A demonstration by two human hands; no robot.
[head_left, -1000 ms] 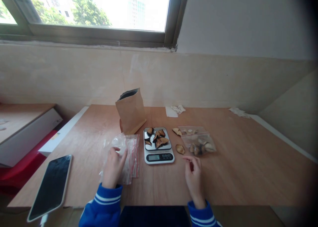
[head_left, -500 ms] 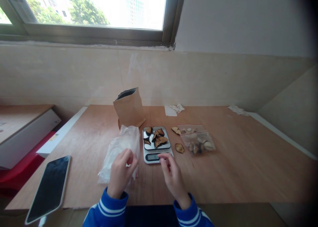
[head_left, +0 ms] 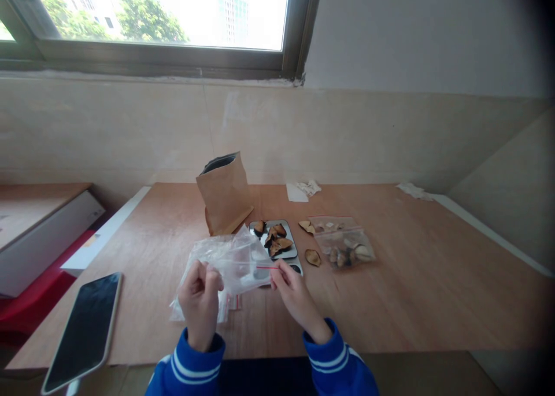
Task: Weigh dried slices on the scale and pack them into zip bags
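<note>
A clear zip bag (head_left: 249, 274) with a red seal line is stretched between my hands, in front of a small kitchen scale. My left hand (head_left: 200, 298) is closed on the bag's left end. Thumb and fingers of my right hand (head_left: 293, 292) pinch its right end by the red line. The bag covers much of the scale's display. On the scale's plate (head_left: 289, 225) lie several dried brown slices (head_left: 280, 244). More clear plastic bags (head_left: 225, 308) lie on the table under and beside my left hand.
Behind the bags stands an open brown paper pouch (head_left: 225, 193). Right of the scale are a filled zip bag (head_left: 353, 251) and two loose slices, one a round slice (head_left: 313, 258). A phone (head_left: 84, 329) lies at the left edge; crumpled tissue (head_left: 309, 187) is at the back.
Half a second ago my hands were apart above the table. Now a clear bag is raised from the pile and spread between them, and my left hand sits slightly lower and further left.
</note>
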